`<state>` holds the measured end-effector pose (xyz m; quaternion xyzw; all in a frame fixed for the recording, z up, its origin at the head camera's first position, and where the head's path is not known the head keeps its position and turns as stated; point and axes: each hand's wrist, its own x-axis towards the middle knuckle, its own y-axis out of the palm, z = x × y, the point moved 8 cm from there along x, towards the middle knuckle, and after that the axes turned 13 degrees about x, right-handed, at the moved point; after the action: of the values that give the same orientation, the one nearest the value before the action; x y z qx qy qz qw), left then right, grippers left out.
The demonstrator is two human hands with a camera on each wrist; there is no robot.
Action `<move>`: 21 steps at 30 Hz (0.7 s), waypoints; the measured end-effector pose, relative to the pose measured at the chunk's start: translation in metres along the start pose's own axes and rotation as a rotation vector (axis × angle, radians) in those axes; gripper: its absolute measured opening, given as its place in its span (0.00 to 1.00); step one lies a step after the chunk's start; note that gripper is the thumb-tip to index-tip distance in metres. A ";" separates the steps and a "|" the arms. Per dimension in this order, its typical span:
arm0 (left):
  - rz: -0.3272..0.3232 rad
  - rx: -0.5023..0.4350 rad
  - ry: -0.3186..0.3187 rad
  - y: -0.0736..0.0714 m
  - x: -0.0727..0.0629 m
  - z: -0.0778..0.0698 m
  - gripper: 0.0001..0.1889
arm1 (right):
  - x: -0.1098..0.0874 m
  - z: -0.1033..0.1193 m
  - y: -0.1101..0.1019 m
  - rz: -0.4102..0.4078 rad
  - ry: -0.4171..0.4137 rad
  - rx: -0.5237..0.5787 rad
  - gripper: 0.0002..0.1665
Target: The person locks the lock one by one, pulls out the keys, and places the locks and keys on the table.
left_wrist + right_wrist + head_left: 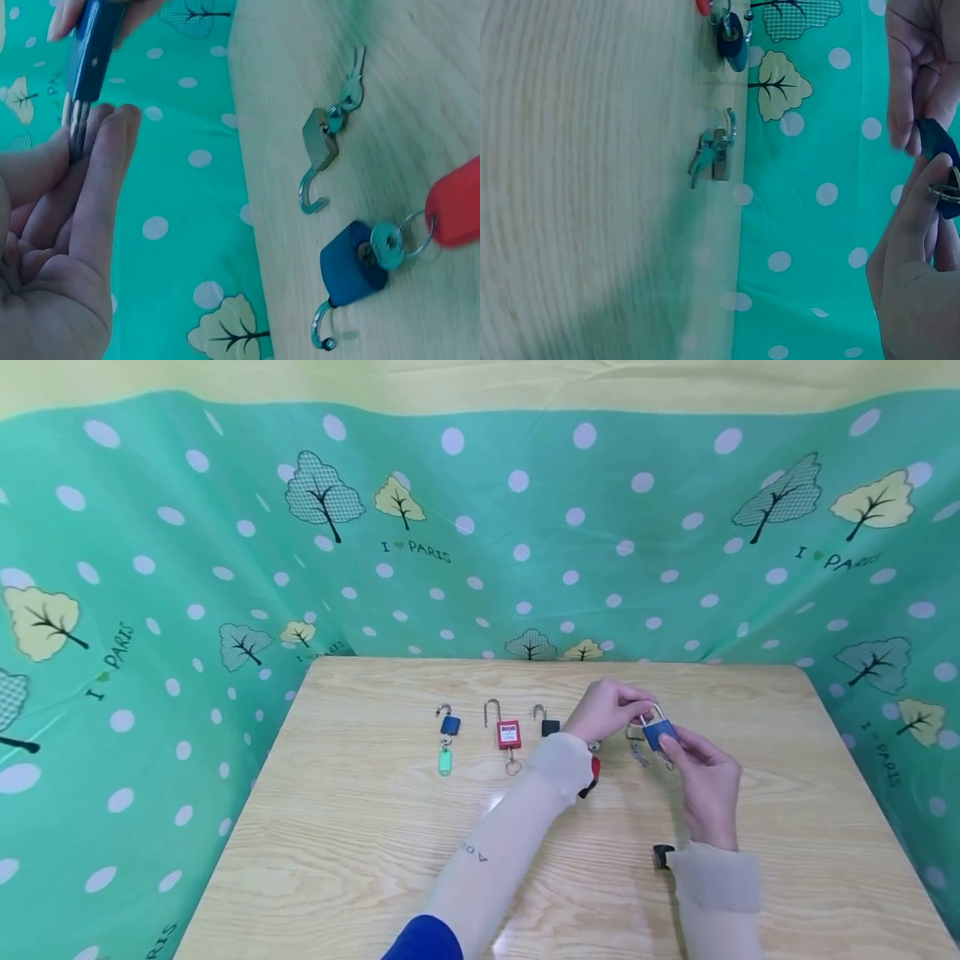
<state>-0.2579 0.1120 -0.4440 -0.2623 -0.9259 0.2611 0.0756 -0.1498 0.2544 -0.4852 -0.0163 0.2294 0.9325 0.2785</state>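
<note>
A blue padlock [657,733] is held up between both hands over the right part of the table. My right hand [708,777] grips its body, thumb across the front face. At the metal shackle [78,129], my left hand [606,706] pinches with thumb and fingers. In the right wrist view, a key ring [946,193] hangs at the padlock's bottom end, beside the right thumb. Below the hands, a small greyish padlock [321,139] with its shackle open lies on the table, keys [352,88] in it. Near it lies another blue padlock [352,262], also open.
A red tag [457,202] hangs from that second blue padlock's key. Farther left lie an open black padlock [551,727], a red one [508,735] with a long shackle, and a small blue one [450,725] with a green tag [445,762]. Patterned green cloth [525,552] rises behind the table.
</note>
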 end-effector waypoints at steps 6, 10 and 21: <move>-0.016 -0.036 -0.075 0.009 -0.001 0.006 0.12 | 0.000 -0.002 -0.004 -0.022 -0.010 -0.031 0.18; -0.021 -0.036 -0.115 0.011 -0.002 0.011 0.12 | 0.000 -0.005 -0.003 -0.031 0.003 -0.059 0.18; -0.045 -0.012 -0.070 0.017 -0.003 0.008 0.12 | 0.003 -0.008 -0.005 -0.065 0.001 -0.060 0.18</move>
<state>-0.2499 0.1195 -0.4599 -0.2329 -0.9352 0.2625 0.0475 -0.1511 0.2561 -0.4949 -0.0327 0.2009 0.9295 0.3077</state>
